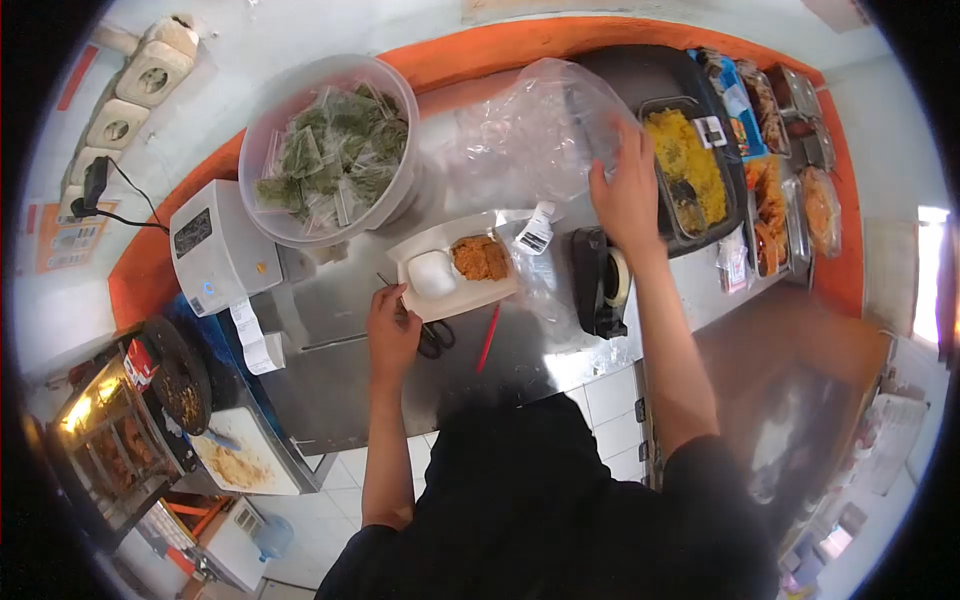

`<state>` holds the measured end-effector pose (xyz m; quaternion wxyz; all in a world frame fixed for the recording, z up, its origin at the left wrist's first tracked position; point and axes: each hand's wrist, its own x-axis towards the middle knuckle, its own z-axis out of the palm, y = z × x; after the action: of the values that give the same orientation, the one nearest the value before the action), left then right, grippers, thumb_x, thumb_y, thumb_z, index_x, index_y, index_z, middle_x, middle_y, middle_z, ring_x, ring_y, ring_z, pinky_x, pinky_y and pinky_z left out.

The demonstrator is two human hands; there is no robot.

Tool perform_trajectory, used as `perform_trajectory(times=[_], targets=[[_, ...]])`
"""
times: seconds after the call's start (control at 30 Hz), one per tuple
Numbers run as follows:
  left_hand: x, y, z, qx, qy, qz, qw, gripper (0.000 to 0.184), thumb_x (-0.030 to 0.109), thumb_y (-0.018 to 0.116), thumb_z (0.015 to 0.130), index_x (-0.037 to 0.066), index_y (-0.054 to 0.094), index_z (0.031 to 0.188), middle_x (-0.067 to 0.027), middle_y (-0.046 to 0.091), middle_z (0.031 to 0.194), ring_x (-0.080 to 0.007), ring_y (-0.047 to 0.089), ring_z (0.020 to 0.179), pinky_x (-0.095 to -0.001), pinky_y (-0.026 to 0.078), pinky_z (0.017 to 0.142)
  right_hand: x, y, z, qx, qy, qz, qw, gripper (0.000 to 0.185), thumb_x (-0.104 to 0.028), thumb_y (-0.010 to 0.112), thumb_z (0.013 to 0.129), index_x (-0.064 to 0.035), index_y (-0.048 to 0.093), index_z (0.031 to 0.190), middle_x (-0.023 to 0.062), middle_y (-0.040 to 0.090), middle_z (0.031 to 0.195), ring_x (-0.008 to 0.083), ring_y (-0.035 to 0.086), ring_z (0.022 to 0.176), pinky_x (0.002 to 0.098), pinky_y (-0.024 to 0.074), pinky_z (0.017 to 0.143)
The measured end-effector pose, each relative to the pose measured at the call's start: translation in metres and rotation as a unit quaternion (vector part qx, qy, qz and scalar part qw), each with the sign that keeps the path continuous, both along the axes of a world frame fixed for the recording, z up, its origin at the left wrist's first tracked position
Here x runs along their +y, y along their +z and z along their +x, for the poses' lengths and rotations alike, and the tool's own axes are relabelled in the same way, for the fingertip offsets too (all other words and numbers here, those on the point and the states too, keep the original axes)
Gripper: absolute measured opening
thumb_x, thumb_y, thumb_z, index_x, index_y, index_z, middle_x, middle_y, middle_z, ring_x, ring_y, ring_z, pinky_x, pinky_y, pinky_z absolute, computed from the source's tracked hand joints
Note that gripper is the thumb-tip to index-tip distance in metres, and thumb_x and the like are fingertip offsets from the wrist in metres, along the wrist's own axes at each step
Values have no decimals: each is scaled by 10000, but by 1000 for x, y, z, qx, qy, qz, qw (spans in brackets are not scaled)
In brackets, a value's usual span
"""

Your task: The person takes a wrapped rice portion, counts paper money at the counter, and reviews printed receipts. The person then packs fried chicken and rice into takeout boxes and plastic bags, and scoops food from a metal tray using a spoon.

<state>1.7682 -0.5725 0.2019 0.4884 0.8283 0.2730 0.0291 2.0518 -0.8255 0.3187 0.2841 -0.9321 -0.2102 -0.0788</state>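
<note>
A white paper tray (468,298) lies on the metal counter, holding a mound of white rice (432,274) and a piece of fried food (480,258). My left hand (393,335) is at the tray's near left corner with its fingers curled; what they grip is hard to make out. Black-handled scissors (437,340) lie beside that hand, blades partly hidden by it. My right hand (628,190) reaches forward, fingers stretched and apart, between clear plastic bags (540,125) and a container of yellow rice (690,165). A printed label (536,230) lies by the tray's right end.
A tape dispenser (598,285) stands below my right wrist, and a red pen (489,338) lies near the tray. At the left are a tub of bagged green leaves (325,150) and a label printer (222,245). Several food containers (768,215) line the right side.
</note>
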Motion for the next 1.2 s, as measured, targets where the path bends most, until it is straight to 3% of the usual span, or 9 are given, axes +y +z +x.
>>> perform_trajectory(times=[0.1, 0.33, 0.5, 0.53, 0.6, 0.77, 0.9, 1.07, 1.2], targets=[[-2, 9, 1, 10, 23, 20, 999, 455, -44, 635, 867, 45, 637, 1313, -137, 597, 1290, -180, 674, 848, -310, 597, 757, 1, -28, -30, 318, 107, -43, 941, 517, 16, 668, 826, 3, 567, 1334, 229, 511, 1460, 417, 539, 1271, 463, 474, 1070], [20, 34, -3, 9, 1, 49, 999, 366, -32, 640, 879, 6, 679, 1241, -157, 659, 1223, -223, 681, 876, -334, 586, 769, 4, -93, -30, 180, 220, -83, 955, 503, 11, 663, 847, -49, 602, 1342, 187, 584, 1407, 407, 557, 1276, 490, 488, 1053], [70, 173, 50, -142, -28, 261, 954, 250, 94, 747, 920, 37, 721, 1162, -124, 734, 1017, -234, 689, 870, -332, 532, 744, -11, -36, -46, 291, 149, 62, 943, 303, -26, 675, 919, 0, 675, 1221, 188, 719, 1114, 334, 713, 957, 405, 560, 873], [79, 195, 81, -111, 3, 258, 960, 225, 50, 737, 908, 20, 715, 1130, -124, 739, 1084, -246, 717, 1005, -350, 551, 880, -15, -30, -50, 294, 154, 63, 941, 303, -26, 675, 919, 0, 675, 1221, 188, 719, 1114, 334, 713, 957, 405, 560, 873], [113, 188, 135, -119, -37, 423, 897, 210, 54, 725, 902, 31, 724, 1111, -146, 734, 1064, -311, 702, 1041, -392, 552, 895, -26, -18, -54, 314, 116, 85, 938, 268, -47, 686, 938, 26, 679, 1196, 180, 730, 1066, 276, 722, 878, 355, 565, 816], [193, 132, 185, 95, -169, 456, 869, 453, 58, 726, 886, 78, 633, 1329, -166, 684, 1177, -352, 640, 1148, -436, 542, 904, -68, 17, -60, 259, 86, 115, 955, 253, -38, 675, 962, 28, 683, 1206, 158, 748, 1033, 225, 712, 888, 322, 553, 822], [199, 138, 172, 10, -135, 361, 923, 466, 68, 736, 876, 75, 627, 1329, -191, 675, 1190, -340, 630, 1173, -431, 543, 901, -114, 25, -67, 258, 6, 122, 958, 240, -33, 659, 981, 26, 688, 1211, 114, 757, 1012, 148, 694, 905, 307, 544, 830], [214, 105, 174, -16, -173, 470, 865, 358, 10, 718, 827, 6, 702, 1184, -209, 715, 1109, -386, 669, 1097, -446, 516, 956, -181, 5, -69, 294, -72, 179, 936, 225, -88, 658, 1004, 20, 692, 1199, 100, 756, 989, 150, 717, 897, 297, 571, 794], [216, 129, 156, -104, -48, 264, 958, 299, 96, 673, 991, -55, 671, 1249, -201, 684, 1270, -293, 680, 1129, -395, 530, 951, -261, 4, -60, 231, -187, 168, 940, 233, -97, 662, 977, 60, 685, 1148, 125, 759, 934, 169, 740, 818, 296, 568, 715]])
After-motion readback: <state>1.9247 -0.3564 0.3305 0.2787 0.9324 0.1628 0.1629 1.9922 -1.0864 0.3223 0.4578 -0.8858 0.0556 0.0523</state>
